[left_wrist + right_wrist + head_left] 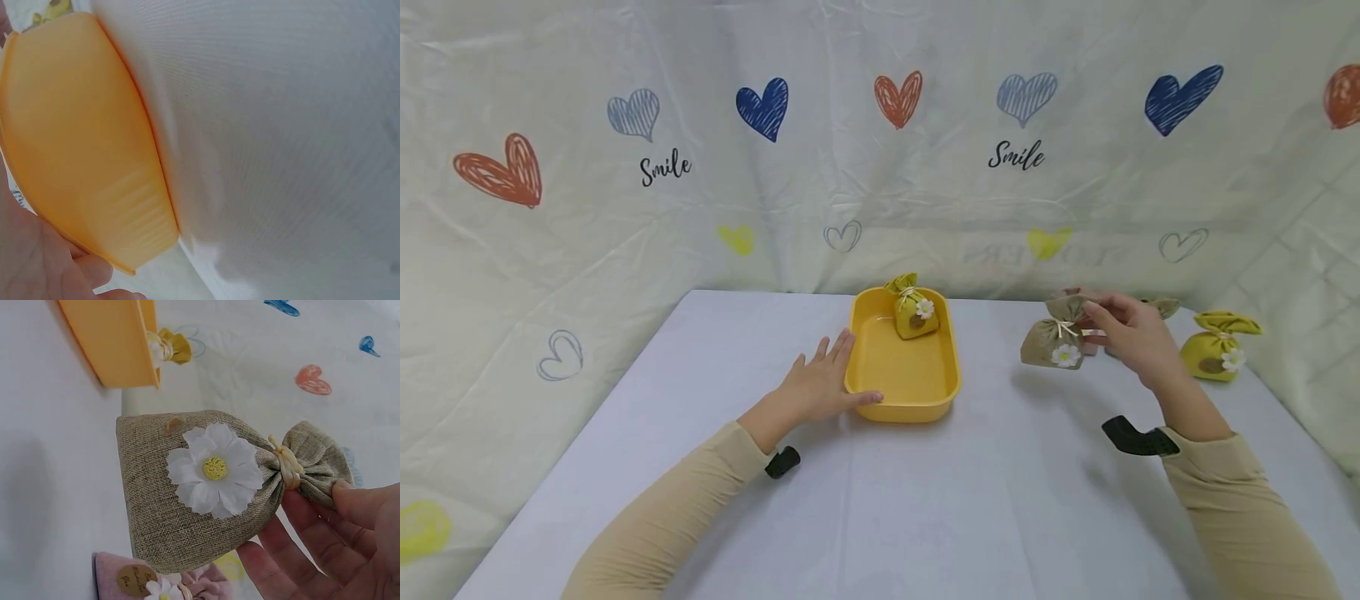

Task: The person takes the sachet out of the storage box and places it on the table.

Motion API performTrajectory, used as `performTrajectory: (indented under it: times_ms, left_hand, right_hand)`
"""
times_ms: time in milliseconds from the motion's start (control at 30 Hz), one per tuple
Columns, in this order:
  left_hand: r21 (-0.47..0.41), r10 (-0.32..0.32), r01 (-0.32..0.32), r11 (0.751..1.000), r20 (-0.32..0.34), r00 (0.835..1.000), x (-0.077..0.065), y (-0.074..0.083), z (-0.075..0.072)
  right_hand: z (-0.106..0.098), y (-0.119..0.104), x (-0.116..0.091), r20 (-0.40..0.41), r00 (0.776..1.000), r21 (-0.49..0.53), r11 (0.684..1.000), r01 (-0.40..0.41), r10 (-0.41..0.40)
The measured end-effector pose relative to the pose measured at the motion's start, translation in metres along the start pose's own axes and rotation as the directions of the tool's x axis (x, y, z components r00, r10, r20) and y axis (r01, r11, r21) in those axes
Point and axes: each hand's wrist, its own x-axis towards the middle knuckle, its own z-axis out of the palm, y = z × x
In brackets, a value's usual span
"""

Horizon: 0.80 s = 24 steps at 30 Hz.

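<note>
My right hand (1131,337) pinches the gathered neck of a grey-brown burlap sachet (187,487) between thumb and fingers. The sachet hangs above the table, a white cloth flower (215,467) on its front and a pale cord round its neck. With straight, spread fingers, my left hand (823,383) touches the left side of a yellow plastic basin (902,410), its thumb on the near rim. Inside that basin, at the far right corner, a yellow sachet (916,318) with a white flower stands upright.
Another yellow sachet (1210,357) stands at the table's right side. A pink sachet (125,575) lies below the held one in the right wrist view. Behind my right hand, a further greenish sachet (1163,307) is mostly hidden. A heart-printed curtain (827,167) closes the back.
</note>
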Motion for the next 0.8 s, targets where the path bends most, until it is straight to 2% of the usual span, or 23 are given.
performTrajectory:
  times_ms: [133, 367, 667, 800]
  left_hand:
    - [-0.012, 0.005, -0.005, 1.000, -0.001, 1.000, -0.001, 0.000, -0.001]
    - [-0.012, 0.011, -0.011, 1.000, 0.002, 1.000, -0.001, -0.001, -0.001]
    - [-0.001, 0.010, -0.010, 1.000, -0.009, 1.000, 0.002, -0.003, 0.002]
    - [-0.006, 0.010, -0.010, 1.000, -0.006, 1.000, 0.002, -0.004, 0.002]
  right_hand:
    - [-0.008, 0.004, -0.004, 0.020, 1.000, 0.028, 1.000, 0.004, -0.004]
    - [-0.024, 0.013, -0.008, 0.041, 0.998, 0.042, 0.998, -0.042, 0.040]
    - [-0.036, 0.024, -0.011, 0.034, 0.995, 0.008, 0.995, -0.096, 0.095]
    - [-0.038, 0.028, -0.013, 0.058, 0.992, -0.002, 0.994, -0.111, 0.111]
